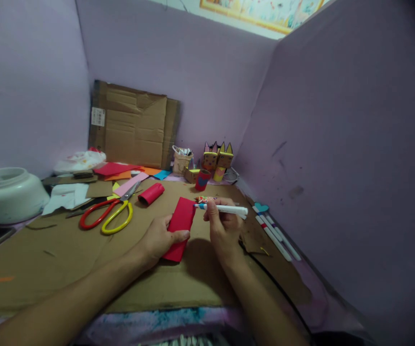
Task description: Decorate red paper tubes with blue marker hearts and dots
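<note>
My left hand (pixel 159 241) presses down on a red strip of paper (pixel 181 221) lying on the brown cardboard sheet (pixel 66 259), thumb on its lower part. My right hand (pixel 223 229) is closed around a white marker pen (pixel 225 209), held level with its tip at the paper's upper right corner. A small patterned object (pixel 205 199) lies just behind the pen. A red paper roll (pixel 151 194) rests a little further back and to the left.
Scissors with a red and a yellow handle (pixel 108 215) lie left of the paper. Several markers (pixel 277 238) lie along the right wall. Cat-shaped paper figures (pixel 217 161), a small basket (pixel 182 160), coloured paper sheets (pixel 120 172), a leaning cardboard panel (pixel 135 127) and a white pot (pixel 8 192) stand behind.
</note>
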A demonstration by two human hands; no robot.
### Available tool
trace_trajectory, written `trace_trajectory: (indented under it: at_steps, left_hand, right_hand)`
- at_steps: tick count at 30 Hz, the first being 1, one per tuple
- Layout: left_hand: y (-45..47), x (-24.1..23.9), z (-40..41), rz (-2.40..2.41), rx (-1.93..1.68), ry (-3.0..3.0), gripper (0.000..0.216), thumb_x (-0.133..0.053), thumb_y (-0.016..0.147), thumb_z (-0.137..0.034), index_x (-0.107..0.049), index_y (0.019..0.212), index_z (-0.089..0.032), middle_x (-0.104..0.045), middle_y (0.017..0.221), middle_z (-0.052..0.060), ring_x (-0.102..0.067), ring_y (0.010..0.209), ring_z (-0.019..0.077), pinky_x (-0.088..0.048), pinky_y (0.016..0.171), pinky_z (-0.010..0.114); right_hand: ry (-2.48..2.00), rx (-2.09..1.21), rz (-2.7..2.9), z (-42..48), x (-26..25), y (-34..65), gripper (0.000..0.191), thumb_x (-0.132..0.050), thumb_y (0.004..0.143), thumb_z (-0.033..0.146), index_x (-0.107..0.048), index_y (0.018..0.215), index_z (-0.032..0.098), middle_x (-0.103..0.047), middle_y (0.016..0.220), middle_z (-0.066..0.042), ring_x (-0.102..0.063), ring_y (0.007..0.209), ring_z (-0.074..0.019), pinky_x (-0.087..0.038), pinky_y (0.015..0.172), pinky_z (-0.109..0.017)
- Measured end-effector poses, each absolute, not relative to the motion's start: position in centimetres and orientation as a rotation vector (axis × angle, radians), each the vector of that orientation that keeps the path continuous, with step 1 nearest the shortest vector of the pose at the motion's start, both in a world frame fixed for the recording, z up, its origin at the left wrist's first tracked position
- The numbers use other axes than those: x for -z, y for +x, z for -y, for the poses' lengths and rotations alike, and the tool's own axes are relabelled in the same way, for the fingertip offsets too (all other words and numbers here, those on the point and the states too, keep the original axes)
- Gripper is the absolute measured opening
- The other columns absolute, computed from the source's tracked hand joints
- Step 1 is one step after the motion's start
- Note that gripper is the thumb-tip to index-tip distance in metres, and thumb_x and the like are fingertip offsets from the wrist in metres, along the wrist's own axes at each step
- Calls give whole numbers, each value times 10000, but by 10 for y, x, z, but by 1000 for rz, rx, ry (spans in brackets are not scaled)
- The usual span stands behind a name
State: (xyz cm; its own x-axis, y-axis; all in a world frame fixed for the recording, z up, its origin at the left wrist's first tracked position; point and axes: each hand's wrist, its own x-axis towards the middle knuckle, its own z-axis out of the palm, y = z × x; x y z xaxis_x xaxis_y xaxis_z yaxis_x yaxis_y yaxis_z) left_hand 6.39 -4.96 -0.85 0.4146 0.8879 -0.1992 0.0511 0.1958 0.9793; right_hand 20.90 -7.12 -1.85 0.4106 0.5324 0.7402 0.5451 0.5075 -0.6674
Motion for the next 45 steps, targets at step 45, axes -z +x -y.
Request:
trace_trajectory:
  at_steps: [45]
  left_hand:
    - [58, 18, 43, -767, -691, 1034, 491, -743, 445, -130, -567, 904, -129, -678, 741, 29, -623, 691, 178, -474, 652, 285]
  right_hand:
    - [-1133, -153, 1410, 77, 26, 208, 193, -546, 884, 331, -545, 740, 203, -541, 593, 14, -510, 515, -118, -380, 480, -238]
